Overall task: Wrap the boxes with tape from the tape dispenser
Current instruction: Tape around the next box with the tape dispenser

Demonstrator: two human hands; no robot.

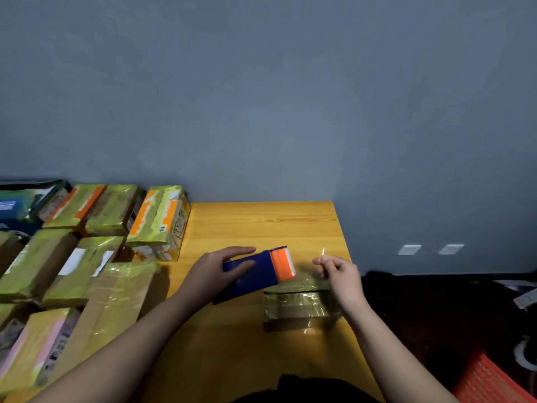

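Head view: left hand (pixel 220 267) grips tape dispenser (pixel 258 271), right hand (pixel 338 270) pinches tape (pixel 305 270) above box (pixel 299 305) near table (pixel 261 222) edge.

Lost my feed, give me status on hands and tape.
Left hand holds the tape dispenser. Right hand pinches the clear tape end, above the small box. Nothing in the way.

— Left hand (pixel 216 270)? 
— Forearm bare, reaching forward; fingers extended, thumb apart, gripping across a flat object.
— Right hand (pixel 338 271)? 
— Forearm bare, raised; thumb and forefinger pinched together, remaining fingers curled.
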